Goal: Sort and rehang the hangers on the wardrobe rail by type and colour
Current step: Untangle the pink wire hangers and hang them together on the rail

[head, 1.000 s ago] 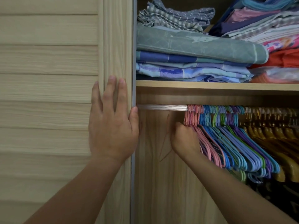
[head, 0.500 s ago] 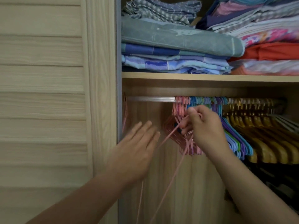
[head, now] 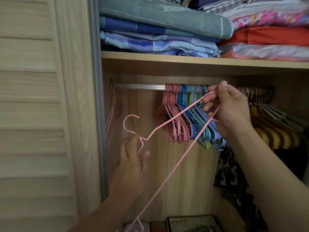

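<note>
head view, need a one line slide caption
Right hand holds a pink hanger off the rail while the left hand touches its neck.

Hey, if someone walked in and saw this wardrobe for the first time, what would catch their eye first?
Probably the pink wire hanger held slantwise in mid-air, off the rail: the right hand pinches one end and the left hand reaches up at its neck. Next, the tight bunch of coloured hangers on the rail behind, and the folded linens stacked on the shelf above.
</note>
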A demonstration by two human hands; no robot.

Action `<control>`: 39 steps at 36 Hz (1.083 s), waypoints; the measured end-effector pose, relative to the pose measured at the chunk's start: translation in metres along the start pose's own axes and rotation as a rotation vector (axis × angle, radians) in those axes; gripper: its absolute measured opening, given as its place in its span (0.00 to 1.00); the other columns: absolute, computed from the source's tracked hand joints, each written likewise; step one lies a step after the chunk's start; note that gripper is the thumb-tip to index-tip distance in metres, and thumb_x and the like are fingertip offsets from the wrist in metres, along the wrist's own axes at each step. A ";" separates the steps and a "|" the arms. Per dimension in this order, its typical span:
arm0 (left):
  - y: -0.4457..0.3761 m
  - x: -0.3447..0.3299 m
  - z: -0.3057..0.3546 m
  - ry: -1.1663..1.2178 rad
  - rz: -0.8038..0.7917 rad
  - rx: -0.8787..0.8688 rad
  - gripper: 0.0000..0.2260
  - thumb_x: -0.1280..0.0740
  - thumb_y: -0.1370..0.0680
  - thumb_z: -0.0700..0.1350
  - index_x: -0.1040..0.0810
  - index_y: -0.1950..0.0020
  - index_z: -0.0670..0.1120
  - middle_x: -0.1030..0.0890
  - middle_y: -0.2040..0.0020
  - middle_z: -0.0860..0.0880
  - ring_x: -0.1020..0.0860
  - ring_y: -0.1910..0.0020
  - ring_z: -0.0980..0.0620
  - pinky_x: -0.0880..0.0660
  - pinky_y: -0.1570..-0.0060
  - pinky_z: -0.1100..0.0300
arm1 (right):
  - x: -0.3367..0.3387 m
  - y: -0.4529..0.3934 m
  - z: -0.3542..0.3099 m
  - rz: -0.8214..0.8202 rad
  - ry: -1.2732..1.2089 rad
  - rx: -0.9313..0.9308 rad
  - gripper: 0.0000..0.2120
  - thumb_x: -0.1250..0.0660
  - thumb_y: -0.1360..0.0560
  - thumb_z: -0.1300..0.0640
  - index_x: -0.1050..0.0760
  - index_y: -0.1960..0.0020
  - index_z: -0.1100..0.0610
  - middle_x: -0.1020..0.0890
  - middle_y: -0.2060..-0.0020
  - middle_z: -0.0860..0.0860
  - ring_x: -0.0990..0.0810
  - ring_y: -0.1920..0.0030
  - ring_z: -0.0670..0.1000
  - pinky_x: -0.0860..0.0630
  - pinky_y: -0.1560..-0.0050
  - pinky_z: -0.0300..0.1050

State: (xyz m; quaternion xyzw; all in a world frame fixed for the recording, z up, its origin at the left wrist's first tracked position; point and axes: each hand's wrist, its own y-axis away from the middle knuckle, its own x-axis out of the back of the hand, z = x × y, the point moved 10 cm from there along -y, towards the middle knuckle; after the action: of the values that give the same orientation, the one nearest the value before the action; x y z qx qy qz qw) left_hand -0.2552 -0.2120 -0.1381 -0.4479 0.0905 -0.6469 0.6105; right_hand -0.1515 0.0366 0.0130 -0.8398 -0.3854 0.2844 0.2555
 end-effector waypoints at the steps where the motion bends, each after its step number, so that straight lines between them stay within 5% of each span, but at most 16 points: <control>1: 0.006 -0.003 -0.004 0.021 -0.008 0.030 0.25 0.45 0.16 0.56 0.46 0.20 0.60 0.39 0.23 0.51 0.25 0.35 0.46 0.32 0.42 0.57 | 0.002 0.000 0.004 0.020 -0.011 -0.003 0.16 0.45 0.14 0.51 0.25 0.51 0.59 0.19 0.69 0.53 0.24 0.75 0.48 0.31 0.78 0.38; 4: 0.019 -0.016 -0.034 0.086 -0.060 0.192 0.23 0.46 0.16 0.57 0.39 0.20 0.57 0.27 0.26 0.48 0.24 0.34 0.45 0.32 0.41 0.60 | 0.018 0.000 0.010 0.102 -0.062 -0.017 0.16 0.45 0.14 0.50 0.24 0.51 0.58 0.19 0.69 0.54 0.24 0.74 0.49 0.30 0.77 0.39; 6: 0.022 -0.025 -0.054 0.168 -0.124 0.284 0.19 0.48 0.18 0.61 0.22 0.40 0.56 0.14 0.52 0.47 0.16 0.55 0.46 0.20 0.50 0.51 | 0.028 -0.003 0.011 0.148 -0.083 -0.021 0.16 0.44 0.15 0.49 0.24 0.51 0.58 0.19 0.68 0.53 0.23 0.73 0.49 0.30 0.76 0.39; 7: 0.022 -0.025 -0.060 0.230 -0.117 0.318 0.18 0.46 0.17 0.60 0.20 0.50 0.55 0.17 0.65 0.47 0.18 0.65 0.47 0.19 0.59 0.44 | 0.031 -0.004 0.011 0.157 -0.085 -0.025 0.16 0.44 0.15 0.49 0.24 0.50 0.58 0.19 0.68 0.53 0.22 0.72 0.49 0.30 0.75 0.39; 9: 0.020 -0.015 -0.065 0.298 -0.022 0.357 0.16 0.42 0.15 0.52 0.21 0.58 0.52 0.23 0.73 0.44 0.23 0.72 0.41 0.22 0.67 0.42 | 0.030 -0.008 0.015 0.160 -0.080 -0.042 0.15 0.44 0.15 0.48 0.25 0.46 0.58 0.18 0.64 0.53 0.20 0.68 0.50 0.25 0.71 0.40; 12: 0.015 -0.005 -0.051 0.430 0.067 0.356 0.16 0.41 0.14 0.48 0.24 0.59 0.44 0.28 0.70 0.39 0.25 0.74 0.40 0.26 0.79 0.53 | 0.030 -0.008 0.029 0.164 0.046 -0.116 0.13 0.43 0.15 0.46 0.29 0.38 0.53 0.16 0.52 0.53 0.16 0.56 0.52 0.19 0.58 0.45; 17: 0.012 -0.007 -0.027 0.556 0.069 0.305 0.19 0.42 0.15 0.51 0.28 0.59 0.40 0.28 0.74 0.48 0.26 0.77 0.48 0.20 0.69 0.46 | 0.013 0.009 0.046 0.058 0.242 -0.171 0.19 0.43 0.15 0.48 0.34 0.26 0.52 0.19 0.45 0.50 0.16 0.49 0.51 0.18 0.49 0.47; 20: 0.016 -0.009 -0.015 0.614 0.076 0.276 0.21 0.42 0.19 0.57 0.29 0.60 0.40 0.26 0.76 0.45 0.25 0.76 0.45 0.22 0.70 0.51 | -0.006 0.016 0.054 -0.059 0.321 -0.167 0.17 0.43 0.15 0.50 0.32 0.27 0.52 0.20 0.43 0.48 0.18 0.48 0.49 0.19 0.49 0.45; 27: 0.032 0.003 -0.001 0.661 0.171 0.250 0.18 0.44 0.14 0.48 0.29 0.60 0.40 0.28 0.76 0.33 0.28 0.77 0.45 0.26 0.70 0.55 | -0.025 0.039 0.072 -0.246 0.490 -0.144 0.15 0.41 0.16 0.49 0.25 0.33 0.50 0.18 0.46 0.48 0.17 0.49 0.49 0.20 0.45 0.47; 31: 0.029 0.017 0.004 0.723 0.263 0.273 0.17 0.45 0.13 0.46 0.30 0.59 0.38 0.32 0.73 0.26 0.29 0.78 0.46 0.25 0.71 0.59 | -0.032 0.049 0.075 -0.285 0.532 -0.112 0.08 0.40 0.16 0.52 0.21 0.48 0.49 0.19 0.62 0.48 0.20 0.60 0.47 0.22 0.52 0.48; 34: 0.023 0.011 0.000 0.718 0.219 0.338 0.17 0.43 0.13 0.49 0.28 0.58 0.40 0.25 0.73 0.35 0.28 0.75 0.41 0.26 0.72 0.45 | -0.046 0.055 0.084 -0.358 0.563 -0.108 0.11 0.39 0.17 0.51 0.21 0.54 0.51 0.20 0.65 0.47 0.23 0.63 0.46 0.22 0.51 0.53; 39: 0.001 -0.002 0.008 0.676 0.168 0.427 0.17 0.43 0.13 0.47 0.26 0.58 0.43 0.26 0.78 0.50 0.22 0.65 0.42 0.26 0.59 0.50 | -0.077 0.089 0.103 -0.560 0.558 -0.232 0.12 0.39 0.17 0.44 0.20 0.45 0.49 0.18 0.53 0.44 0.20 0.47 0.46 0.22 0.39 0.58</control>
State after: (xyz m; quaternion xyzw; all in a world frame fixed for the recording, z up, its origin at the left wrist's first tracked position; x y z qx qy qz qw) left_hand -0.2492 -0.2072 -0.1355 -0.0644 0.1860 -0.7099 0.6762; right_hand -0.2178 -0.0538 -0.0955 -0.7706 -0.5446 -0.0801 0.3213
